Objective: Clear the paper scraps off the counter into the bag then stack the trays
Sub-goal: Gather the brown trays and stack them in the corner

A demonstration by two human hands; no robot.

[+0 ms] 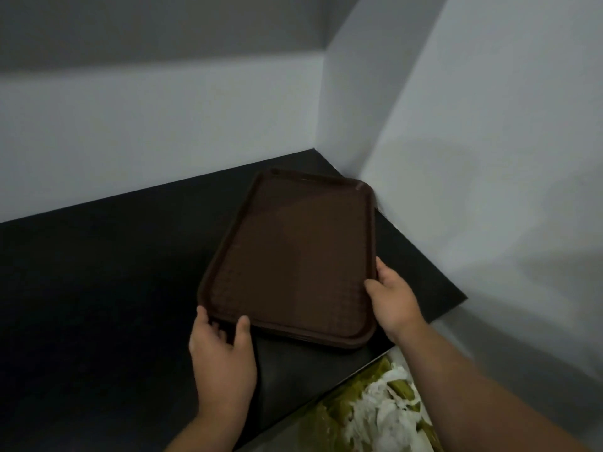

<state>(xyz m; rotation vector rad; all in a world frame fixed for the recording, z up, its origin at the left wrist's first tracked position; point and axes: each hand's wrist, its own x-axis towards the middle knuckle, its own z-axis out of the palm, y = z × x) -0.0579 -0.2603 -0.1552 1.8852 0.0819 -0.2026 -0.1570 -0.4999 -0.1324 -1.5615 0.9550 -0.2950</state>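
A dark brown tray (290, 256) lies on top of other brown trays, whose edges show under its near rim, on the black counter (98, 288) near the wall corner. My left hand (222, 350) grips the stack's near left corner, thumb on the rim. My right hand (394, 298) grips the right edge, thumb on top. Below the counter's near right edge, an open bag (375, 415) holds white paper scraps and green pieces.
White walls (489, 158) meet in a corner just behind the trays. The counter ends at the right in an edge by the wall and at the near right above the bag.
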